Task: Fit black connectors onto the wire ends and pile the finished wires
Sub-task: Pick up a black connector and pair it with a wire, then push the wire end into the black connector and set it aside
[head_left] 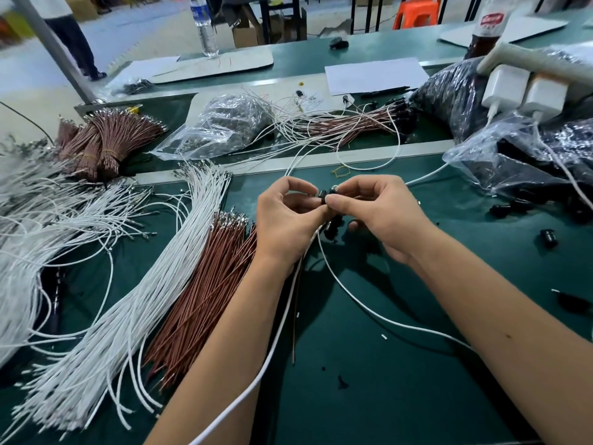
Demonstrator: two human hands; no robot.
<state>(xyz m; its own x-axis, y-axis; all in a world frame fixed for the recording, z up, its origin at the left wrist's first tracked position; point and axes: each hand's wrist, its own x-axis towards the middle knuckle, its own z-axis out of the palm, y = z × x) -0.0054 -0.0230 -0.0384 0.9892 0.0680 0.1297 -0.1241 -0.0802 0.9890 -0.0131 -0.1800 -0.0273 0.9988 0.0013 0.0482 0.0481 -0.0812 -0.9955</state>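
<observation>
Both hands meet above the green desk [369, 364], and each grip is clamped on the same small black connector [324, 197]: the left hand [287, 220] pinches it from one side with curled fingers, and the right hand [382, 210] pinches it from the other, thumb on top. A white wire [276, 345] and a brown wire [296, 316] hang down from under the left hand toward the near edge of the desk, while another white cable [359, 300] curves from below the hands off to the right under the right forearm. More dark connectors seem to sit just under the right palm, though how many is hard to tell. To the left of the left grip lies a bundle of brown wires [205, 297] with metal tips, and just beyond it a long sheaf of white wires [138, 303]; still farther left is a loose tangle of white wires. Beyond the hands, across a pale strip, lies a pile of finished wires [346, 123] with black ends, next to a clear plastic bag [221, 123]. To the right of the right grip, loose black connectors [548, 237] are scattered on the desk near a bag of dark parts [529, 155].
</observation>
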